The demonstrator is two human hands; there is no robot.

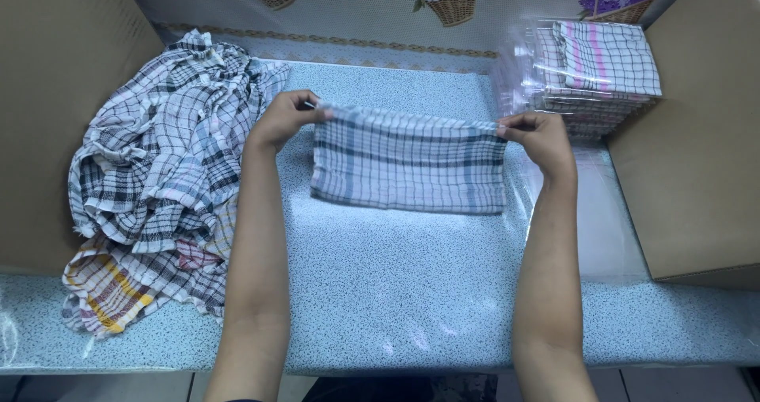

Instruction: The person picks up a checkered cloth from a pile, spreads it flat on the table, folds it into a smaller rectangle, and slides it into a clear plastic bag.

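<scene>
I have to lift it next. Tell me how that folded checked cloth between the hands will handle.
The checked cloth probably flops: it sags between left hand and right hand. Likely light, since a fingertip grip holds it.

A blue speckled table stands against a pale wall covering printed with flower baskets and a patterned border, with brown cardboard panels at left and right, under even light that glints off the tabletop, tiled floor showing below.
</scene>
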